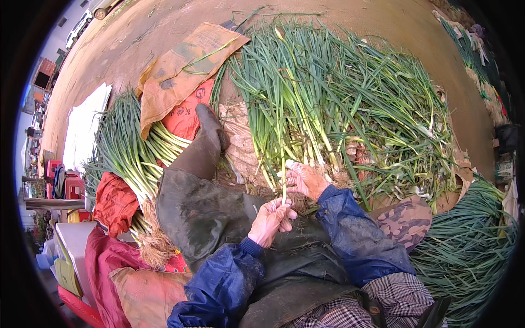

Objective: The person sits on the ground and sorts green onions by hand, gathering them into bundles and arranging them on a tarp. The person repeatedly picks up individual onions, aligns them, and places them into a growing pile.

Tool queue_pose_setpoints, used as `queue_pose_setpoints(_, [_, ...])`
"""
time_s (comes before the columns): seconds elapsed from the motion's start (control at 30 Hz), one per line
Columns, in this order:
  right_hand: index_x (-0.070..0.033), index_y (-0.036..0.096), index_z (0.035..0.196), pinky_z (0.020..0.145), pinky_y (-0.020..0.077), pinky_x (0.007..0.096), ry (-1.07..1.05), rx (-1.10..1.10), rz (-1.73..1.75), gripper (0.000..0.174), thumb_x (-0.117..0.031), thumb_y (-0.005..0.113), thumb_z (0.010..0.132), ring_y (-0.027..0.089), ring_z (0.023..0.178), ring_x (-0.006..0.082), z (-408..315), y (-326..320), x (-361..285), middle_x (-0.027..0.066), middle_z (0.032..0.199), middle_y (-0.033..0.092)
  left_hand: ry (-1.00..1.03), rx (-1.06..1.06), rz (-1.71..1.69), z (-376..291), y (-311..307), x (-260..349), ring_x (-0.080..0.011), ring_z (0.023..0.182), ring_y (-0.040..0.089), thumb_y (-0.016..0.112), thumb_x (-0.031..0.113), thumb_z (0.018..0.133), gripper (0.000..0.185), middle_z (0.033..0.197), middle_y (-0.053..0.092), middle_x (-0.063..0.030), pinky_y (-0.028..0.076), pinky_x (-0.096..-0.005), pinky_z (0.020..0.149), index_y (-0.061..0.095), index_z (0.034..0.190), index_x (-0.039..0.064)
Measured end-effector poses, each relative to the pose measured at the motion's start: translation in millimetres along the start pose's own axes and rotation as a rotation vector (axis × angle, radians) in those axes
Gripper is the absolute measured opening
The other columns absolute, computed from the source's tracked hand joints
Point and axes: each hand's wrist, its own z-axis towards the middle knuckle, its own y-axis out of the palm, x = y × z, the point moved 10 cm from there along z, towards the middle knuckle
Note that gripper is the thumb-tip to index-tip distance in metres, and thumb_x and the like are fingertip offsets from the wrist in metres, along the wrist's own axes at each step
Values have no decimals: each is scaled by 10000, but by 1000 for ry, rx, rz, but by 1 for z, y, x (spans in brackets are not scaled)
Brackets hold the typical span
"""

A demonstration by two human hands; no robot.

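Observation:
My left hand (268,221) is closed around the pale root end of one long green-onion or green-garlic stalk (282,143), which stands out away from me over my lap. Beside the stalk is my right hand (307,178), its fingers spread and their tips at the stem. White coverings show on some of its fingertips. Whether these fingers grip the stem or only touch it cannot be made out. Past both hands lies a wide heap of the same plants (311,82), leaves pointing away and roots towards me. Bits of root cling to my dark apron (303,246).
A tidy bundle with pale stems and bushy roots (154,217) lies at left, near a red cloth (115,203). Brown sacking (188,65) lies beyond my boot (209,127). More leafy plants (467,246) lie at right. A white box (76,242) stands at left.

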Motion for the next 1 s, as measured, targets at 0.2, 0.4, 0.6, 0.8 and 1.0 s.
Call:
queue_pose_setpoints(0.2, [-34, 571, 1025, 557, 504, 226, -103, 289, -10, 225, -224, 532, 912, 617, 674, 136, 39, -17, -69, 82, 883, 665, -56, -124, 45, -41, 52, -36, -58, 473, 469, 491, 144, 952, 220, 694, 596, -12, 409, -183, 465, 522, 1131, 18])
queue_pose_setpoints(0.4, [2, 550, 1127, 489, 416, 221, -187, 271, -347, 288, -204, 532, 927, 517, 539, 97, -44, 10, -52, 37, 711, 599, 174, -111, 268, -16, 52, -3, -84, 575, 532, 514, 155, 937, 255, 740, 614, -42, 439, -215, 535, 507, 1127, -15])
queue_pose_setpoints(0.6, [-40, 540, 1109, 391, 290, 157, -841, 833, -556, 234, -211, 445, 981, 397, 448, 17, -257, -99, -244, -58, 618, 493, 550, -27, 623, -8, 50, 16, -252, 1062, 559, 636, 242, 862, 458, 1135, 573, -192, 436, -351, 915, 495, 1192, -43])
queue_pose_setpoints(0.8, [5, 501, 1209, 895, 456, 386, -734, 1106, -1349, 364, -127, 563, 875, 585, 1013, 302, -222, -100, -259, 184, 1113, 594, 260, -92, 355, 12, 32, -15, -131, 911, 547, 619, 191, 874, 386, 1022, 589, -98, 458, -280, 828, 499, 1160, -40])
queue_pose_setpoints(1.0, [-8, 560, 1039, 825, 474, 431, -199, 773, -1591, 379, -259, 662, 775, 594, 961, 351, 18, -59, -118, 199, 982, 618, 183, -111, 255, 5, 39, -7, -94, 845, 508, 618, 143, 879, 296, 924, 558, -24, 445, -243, 788, 519, 1126, 15])
